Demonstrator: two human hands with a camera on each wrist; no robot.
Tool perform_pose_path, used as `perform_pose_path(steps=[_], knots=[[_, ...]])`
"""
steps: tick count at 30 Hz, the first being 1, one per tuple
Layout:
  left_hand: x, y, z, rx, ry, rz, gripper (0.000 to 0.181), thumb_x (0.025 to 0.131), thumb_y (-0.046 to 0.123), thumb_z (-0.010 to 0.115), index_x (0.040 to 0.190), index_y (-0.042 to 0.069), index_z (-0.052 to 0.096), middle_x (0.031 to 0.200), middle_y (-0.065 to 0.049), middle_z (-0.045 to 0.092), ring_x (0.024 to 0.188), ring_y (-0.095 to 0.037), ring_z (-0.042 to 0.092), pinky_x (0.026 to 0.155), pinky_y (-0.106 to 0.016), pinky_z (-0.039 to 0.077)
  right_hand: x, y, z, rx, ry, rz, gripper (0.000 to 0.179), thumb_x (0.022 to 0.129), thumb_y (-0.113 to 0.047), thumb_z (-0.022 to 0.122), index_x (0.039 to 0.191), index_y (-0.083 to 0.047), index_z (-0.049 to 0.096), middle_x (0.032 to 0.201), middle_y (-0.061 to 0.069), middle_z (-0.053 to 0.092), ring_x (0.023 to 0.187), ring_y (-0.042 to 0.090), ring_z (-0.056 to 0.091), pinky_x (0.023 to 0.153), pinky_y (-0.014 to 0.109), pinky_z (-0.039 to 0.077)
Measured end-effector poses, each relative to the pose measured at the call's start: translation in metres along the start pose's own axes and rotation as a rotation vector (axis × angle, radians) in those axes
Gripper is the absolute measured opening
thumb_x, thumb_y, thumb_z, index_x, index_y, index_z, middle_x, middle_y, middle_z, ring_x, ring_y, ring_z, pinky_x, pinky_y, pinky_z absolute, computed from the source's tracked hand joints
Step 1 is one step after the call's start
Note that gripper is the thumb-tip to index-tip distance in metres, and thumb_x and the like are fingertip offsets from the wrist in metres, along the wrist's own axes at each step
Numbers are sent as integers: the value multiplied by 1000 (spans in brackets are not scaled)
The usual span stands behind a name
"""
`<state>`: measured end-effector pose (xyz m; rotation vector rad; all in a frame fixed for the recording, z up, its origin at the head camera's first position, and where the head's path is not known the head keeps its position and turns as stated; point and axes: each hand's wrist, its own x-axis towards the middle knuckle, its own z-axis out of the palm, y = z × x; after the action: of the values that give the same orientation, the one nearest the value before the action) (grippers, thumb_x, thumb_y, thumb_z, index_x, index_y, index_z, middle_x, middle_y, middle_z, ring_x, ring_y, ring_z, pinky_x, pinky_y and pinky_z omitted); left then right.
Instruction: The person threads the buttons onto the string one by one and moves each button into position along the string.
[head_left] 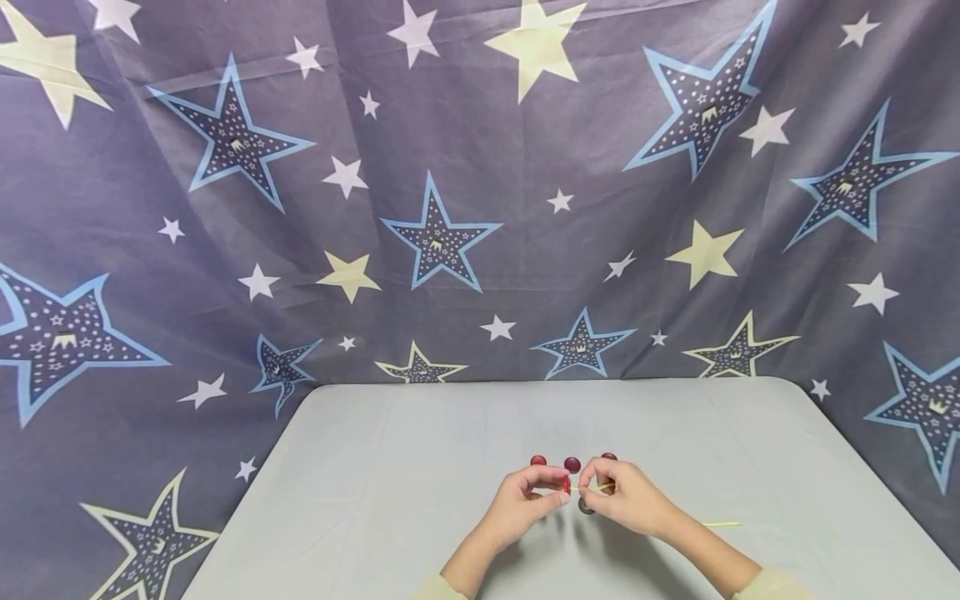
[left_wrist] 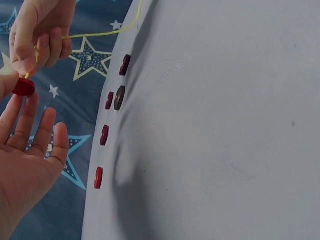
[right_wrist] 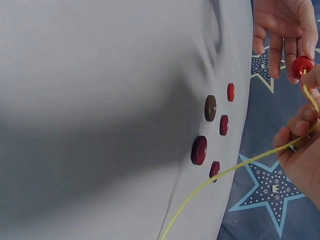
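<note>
My left hand (head_left: pixel 525 500) pinches a red button (left_wrist: pixel 23 87) between thumb and fingertips, its other fingers spread in the left wrist view. Close beside it, my right hand (head_left: pixel 628 500) pinches a yellow string (right_wrist: pixel 255 159) right at the button's face. In the right wrist view the string meets the button at its holes; whether it passes through cannot be told. From there the string runs under the right hand's curled fingers and down to the table. Both hands are held above the tabletop, near several loose buttons.
On the pale table (head_left: pixel 390 467) lie a bright red button (left_wrist: pixel 98 178), a brown button (right_wrist: pixel 210 108), a large maroon button (right_wrist: pixel 199 150) and further dark red ones. The string's far stretch (head_left: pixel 723 524) lies to the right. A star-patterned curtain (head_left: pixel 480 150) hangs behind.
</note>
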<state>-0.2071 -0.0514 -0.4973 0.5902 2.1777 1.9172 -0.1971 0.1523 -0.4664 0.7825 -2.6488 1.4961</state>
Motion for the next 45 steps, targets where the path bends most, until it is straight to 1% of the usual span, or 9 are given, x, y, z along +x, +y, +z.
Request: perform_pose_path(steps=[6, 11, 16, 19, 23, 32, 38, 41, 45], knots=[[1, -1, 1, 2, -8, 14, 29, 84, 15, 67, 110, 3, 65, 108, -16, 67, 88, 2, 60, 70, -17, 49, 0, 0, -1, 0, -2, -6, 10, 81, -8, 66, 83, -16, 60, 61, -9, 34, 52, -4, 32, 48, 17, 32], [0, 0, 3, 6, -13, 11, 28, 84, 13, 67, 110, 1, 64, 109, -19, 66, 87, 3, 59, 68, -16, 48, -1, 1, 0, 4, -1, -10, 10, 82, -9, 66, 84, -16, 60, 61, -9, 34, 51, -4, 32, 47, 16, 32], [-6, 20, 3, 15, -15, -1, 27, 85, 8, 65, 109, -4, 62, 109, -23, 64, 86, 2, 59, 67, -15, 47, -1, 2, 1, 5, -4, -11, 9, 83, -10, 66, 84, -17, 60, 60, -9, 34, 51, -5, 31, 47, 16, 31], [-5, 17, 3, 13, -14, 0, 27, 85, 10, 66, 109, -3, 63, 109, -22, 65, 86, 2, 59, 67, -15, 47, -1, 2, 1, 15, -9, -8, 8, 83, -11, 66, 85, -17, 60, 61, -9, 34, 51, -4, 31, 47, 16, 31], [1, -1, 3, 18, -7, 4, 27, 84, 15, 68, 109, 3, 65, 108, -17, 66, 87, 2, 60, 67, -16, 48, -2, 1, 1, 29, -15, -7, 7, 84, -12, 66, 86, -16, 60, 61, -8, 35, 50, -4, 31, 47, 16, 32], [1, -1, 5, 17, 2, 4, 28, 83, 17, 69, 108, 4, 66, 108, -16, 67, 87, 0, 60, 66, -17, 48, -1, 1, 1, 39, -5, -15, 7, 84, -12, 66, 86, -16, 61, 61, -9, 37, 50, -4, 32, 47, 16, 32], [1, -2, 6, 14, 15, -11, 27, 83, 14, 69, 108, 4, 66, 109, -15, 67, 85, -6, 61, 62, -16, 47, -1, 2, 3, 23, -16, 17, 6, 84, -10, 65, 87, -15, 62, 60, -8, 36, 50, -4, 31, 48, 16, 32], [0, 2, 6, 19, 19, -10, 27, 83, 11, 68, 109, 2, 66, 109, -16, 67, 83, -5, 60, 62, -15, 46, -1, -1, 4, 7, -19, 28, 7, 84, -7, 64, 87, -13, 63, 60, -8, 36, 50, -5, 30, 48, 15, 32], [-5, 15, 6, 18, 14, 4, 29, 84, 9, 67, 109, -4, 64, 109, -20, 66, 83, -1, 60, 63, -14, 46, -3, -19, 1, 29, -24, 22, 8, 84, -1, 62, 87, -8, 63, 59, -7, 36, 49, -5, 30, 47, 15, 31]])
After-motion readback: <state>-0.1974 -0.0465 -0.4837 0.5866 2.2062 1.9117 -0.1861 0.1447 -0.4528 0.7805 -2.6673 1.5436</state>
